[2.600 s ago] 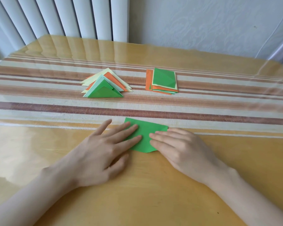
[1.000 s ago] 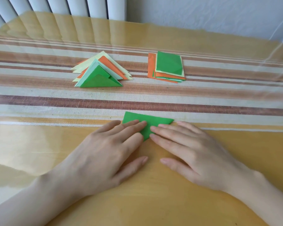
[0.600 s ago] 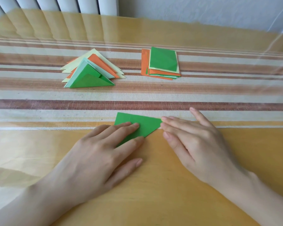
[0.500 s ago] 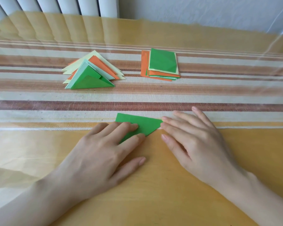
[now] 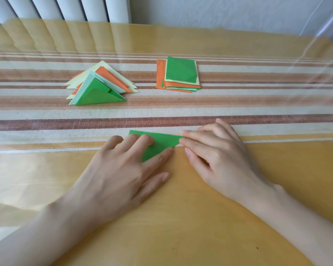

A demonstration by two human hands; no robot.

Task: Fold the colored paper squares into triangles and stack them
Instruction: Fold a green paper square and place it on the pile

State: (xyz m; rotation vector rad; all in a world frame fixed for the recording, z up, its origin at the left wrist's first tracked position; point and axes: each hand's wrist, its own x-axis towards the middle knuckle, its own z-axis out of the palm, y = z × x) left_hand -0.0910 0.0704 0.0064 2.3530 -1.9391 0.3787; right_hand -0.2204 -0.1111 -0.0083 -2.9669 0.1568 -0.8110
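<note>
From the head camera, the green triangle (image 5: 160, 143) lies flat toward the counter's (image 5: 181, 217) near edge. The left hand (image 5: 123, 169) presses it with straight, spread fingers, and the right hand (image 5: 219, 160) presses its fingertips on the right corner. If either hand slides, the layers could skew and crease crooked.

folded triangle (image 5: 158, 143): green | triangle stack (image 5: 100, 85): green, orange, pale yellow | tablecloth (image 5: 258, 104): brown-cream stripes

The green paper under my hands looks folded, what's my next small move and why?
Probably lift the green triangle and set it on the pile of folded triangles at far left. It already lies flat as a triangle under the left hand, with the right hand touching its tip.
</note>
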